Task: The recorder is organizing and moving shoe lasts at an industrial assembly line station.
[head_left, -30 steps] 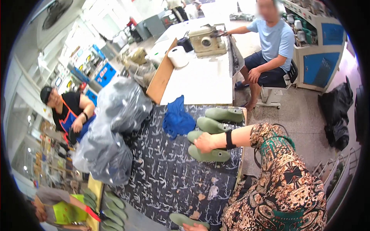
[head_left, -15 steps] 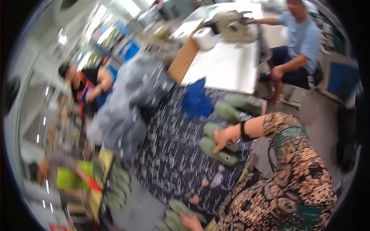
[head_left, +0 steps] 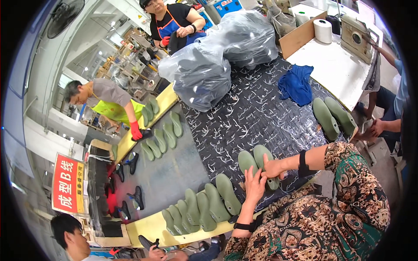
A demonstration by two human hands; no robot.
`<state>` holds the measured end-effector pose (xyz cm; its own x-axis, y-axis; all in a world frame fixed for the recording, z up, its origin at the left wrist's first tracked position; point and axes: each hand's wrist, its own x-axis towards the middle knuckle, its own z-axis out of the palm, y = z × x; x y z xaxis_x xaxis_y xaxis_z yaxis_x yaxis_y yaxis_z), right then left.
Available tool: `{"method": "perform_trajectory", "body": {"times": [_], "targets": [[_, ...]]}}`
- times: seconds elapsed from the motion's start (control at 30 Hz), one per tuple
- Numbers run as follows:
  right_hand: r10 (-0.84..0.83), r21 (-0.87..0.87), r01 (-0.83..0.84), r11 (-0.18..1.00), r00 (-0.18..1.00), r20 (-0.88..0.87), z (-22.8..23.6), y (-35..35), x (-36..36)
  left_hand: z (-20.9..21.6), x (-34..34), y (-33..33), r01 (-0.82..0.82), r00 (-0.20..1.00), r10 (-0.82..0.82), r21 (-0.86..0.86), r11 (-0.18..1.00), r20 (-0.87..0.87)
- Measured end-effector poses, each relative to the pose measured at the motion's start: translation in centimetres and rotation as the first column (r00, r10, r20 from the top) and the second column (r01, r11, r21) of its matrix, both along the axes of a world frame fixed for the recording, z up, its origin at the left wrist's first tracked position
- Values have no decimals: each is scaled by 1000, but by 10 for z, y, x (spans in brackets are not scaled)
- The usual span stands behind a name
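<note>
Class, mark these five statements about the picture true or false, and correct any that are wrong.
1. The person's right hand is on a green shoe last. True.
2. The left hand lies on the blue cloth. False: it is close beside the right hand.
3. A white spool stands to the left of the beige machine. True.
4. The co-worker's apron is red. False: it is yellow-green.
5. That co-worker wears a red glove. True.
</note>
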<state>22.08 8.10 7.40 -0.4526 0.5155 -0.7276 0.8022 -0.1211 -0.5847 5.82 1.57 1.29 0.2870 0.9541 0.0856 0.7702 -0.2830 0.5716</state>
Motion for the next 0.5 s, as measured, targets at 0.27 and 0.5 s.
{"method": "perform_trajectory", "body": {"times": [0.27,0.5], "targets": [[-39,120,41,992,999,-17,-2,-7,7,-20,4,5,-84,984,71,75,994,165],[-26,157,26,987,1000,1,-10,-3,9,-19,17,12,-170,985,169,39,985,28]]}}
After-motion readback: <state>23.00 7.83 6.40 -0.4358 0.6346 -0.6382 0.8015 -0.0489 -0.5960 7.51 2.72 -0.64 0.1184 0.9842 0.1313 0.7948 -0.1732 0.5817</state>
